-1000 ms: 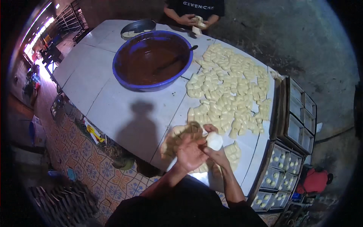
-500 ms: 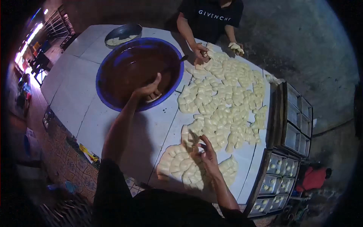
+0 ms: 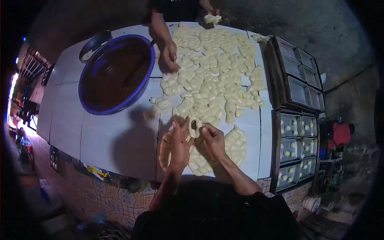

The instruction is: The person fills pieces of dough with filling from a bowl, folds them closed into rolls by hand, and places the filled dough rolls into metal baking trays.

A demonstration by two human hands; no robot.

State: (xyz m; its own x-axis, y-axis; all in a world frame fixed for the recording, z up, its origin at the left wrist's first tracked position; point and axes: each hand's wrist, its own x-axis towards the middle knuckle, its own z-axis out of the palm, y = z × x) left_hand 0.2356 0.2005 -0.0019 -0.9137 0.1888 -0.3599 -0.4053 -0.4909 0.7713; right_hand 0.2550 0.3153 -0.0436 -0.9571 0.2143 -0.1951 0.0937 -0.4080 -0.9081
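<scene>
A flat, pale dough piece [image 3: 195, 133] with dark brown filling [image 3: 194, 125] on it sits between the fingers [image 3: 208, 133].

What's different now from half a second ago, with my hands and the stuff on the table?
Your left hand has come back from the blue basin to beside your right hand. A dough piece with dark filling now sits between them, pinched by the right one. Across the table, a co-worker's hand has reached nearer you. The basin and metal trays stayed put.

Black shirt [image 3: 200, 218], black sleeves [image 3: 262, 206]; bare forearms [image 3: 239, 176], bare fingers [image 3: 209, 130].
</scene>
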